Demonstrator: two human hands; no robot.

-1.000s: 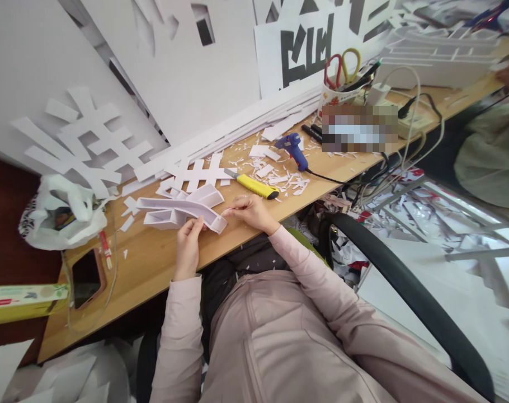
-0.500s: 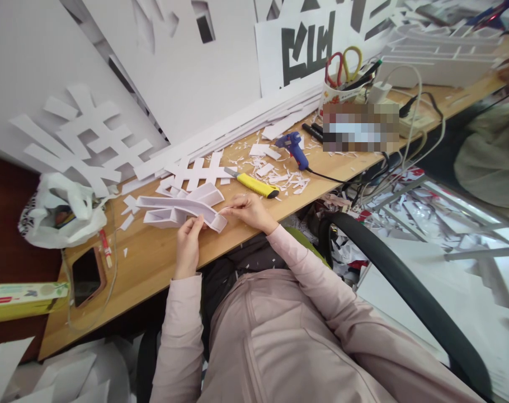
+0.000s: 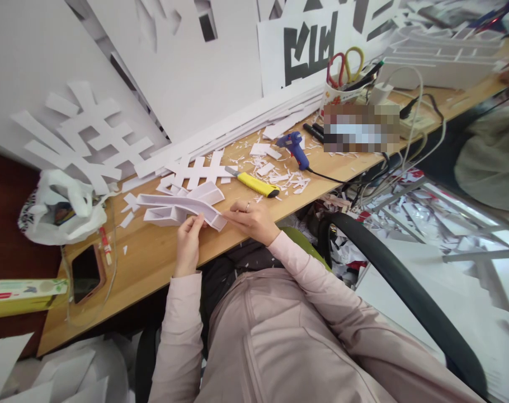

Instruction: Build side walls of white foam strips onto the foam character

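A white three-dimensional character piece [image 3: 177, 206], built from thin board strips with raised walls, rests on the wooden desk. My left hand [image 3: 189, 242] pinches its near edge between thumb and fingers. At the piece's right end, my right hand [image 3: 254, 221] has its fingertips pressed together against the end wall; a ring shows on one finger. Just behind lies a yellow utility knife [image 3: 257, 184], blade out and pointing left. A blue glue gun [image 3: 294, 150] stands farther right, its black cord trailing off. Flat white cut-out strokes [image 3: 198, 172] lie behind the piece.
White scraps [image 3: 275, 170] litter the desk [image 3: 154, 268]. To the left are a plastic bag [image 3: 64, 210] and a phone [image 3: 86, 274]. A cup with scissors [image 3: 340, 92] and cables stand at right. A black chair armrest [image 3: 397, 280] curves beside me. Another person sits far right.
My right hand has rolled over at the end of the piece, now showing its back and ring. My left hand and the white piece stay nearly where they were.
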